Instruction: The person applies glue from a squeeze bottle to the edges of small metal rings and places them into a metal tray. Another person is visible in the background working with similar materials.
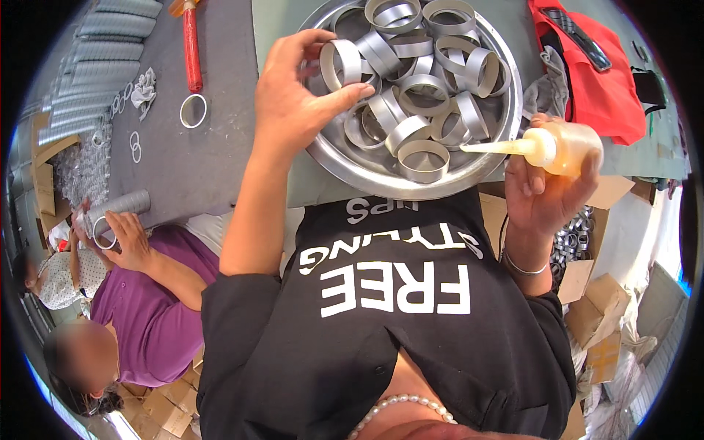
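Observation:
A round steel tray (323, 150) in front of me holds a heap of silver-grey metal rings (424, 161). At the tray's left side, my left hand (290, 99) curves around one upright metal ring (353, 62), with its fingers behind and its thumb below. My right hand (546, 192) grips a translucent squeeze bottle (576, 147) of yellowish liquid. The bottle lies nearly level, and its long thin nozzle (499, 147) points left over the tray's right rim, its tip close to the rings.
A red-handled tool (191, 48), a loose ring (193, 111) and a crumpled cloth (144, 94) lie on the dark table at left. At right are a red cloth (601, 95) and a phone (578, 40). A co-worker in purple (158, 308) holds stacked rings. Cardboard boxes (598, 308) stand below.

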`<state>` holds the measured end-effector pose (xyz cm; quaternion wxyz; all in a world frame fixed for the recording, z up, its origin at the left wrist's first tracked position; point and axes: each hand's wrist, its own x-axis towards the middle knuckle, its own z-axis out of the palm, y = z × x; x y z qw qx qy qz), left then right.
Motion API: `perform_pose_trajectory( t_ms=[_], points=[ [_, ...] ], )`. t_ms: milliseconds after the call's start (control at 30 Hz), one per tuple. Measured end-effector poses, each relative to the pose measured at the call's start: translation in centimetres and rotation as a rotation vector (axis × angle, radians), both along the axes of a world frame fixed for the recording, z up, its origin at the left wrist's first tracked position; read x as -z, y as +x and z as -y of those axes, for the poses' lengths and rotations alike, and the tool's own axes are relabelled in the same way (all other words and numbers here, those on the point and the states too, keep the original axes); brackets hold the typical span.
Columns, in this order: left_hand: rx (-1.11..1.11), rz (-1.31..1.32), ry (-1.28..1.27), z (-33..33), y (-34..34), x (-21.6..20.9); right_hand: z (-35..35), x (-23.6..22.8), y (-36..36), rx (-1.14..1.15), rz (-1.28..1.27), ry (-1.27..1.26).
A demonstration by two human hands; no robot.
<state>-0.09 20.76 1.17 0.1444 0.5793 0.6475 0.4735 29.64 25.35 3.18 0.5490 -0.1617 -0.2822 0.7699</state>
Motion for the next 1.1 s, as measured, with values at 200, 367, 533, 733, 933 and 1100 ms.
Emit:
perform_pose_trajectory(
  t_ms=[200,367,533,733,933,1100],
  points=[
    [0.260,1.283,-0.420,6.2,4.4,-2.2,0.5,-0.1,-0.2,0.410,0.501,0.883],
    [0.311,1.594,-0.571,7.7,6.5,-2.1,1.7,-1.6,-1.1,0.242,0.445,1.350],
    [0.273,1.606,-0.626,7.9,7.2,-2.7,1.9,-1.5,-1.9,0.206,0.475,1.462],
    [0.311,1.391,-0.549,8.1,7.4,-3.6,1.9,-1.1,-1.4,0.195,0.497,1.491],
    [0.300,1.183,-0.309,8.2,7.6,-3.4,2.5,-1.9,-0.8,0.164,0.578,1.427],
    [0.403,0.943,-0.113,7.9,7.3,-2.9,2.8,-2.4,-0.2,0.126,0.623,1.309]
  ],
)
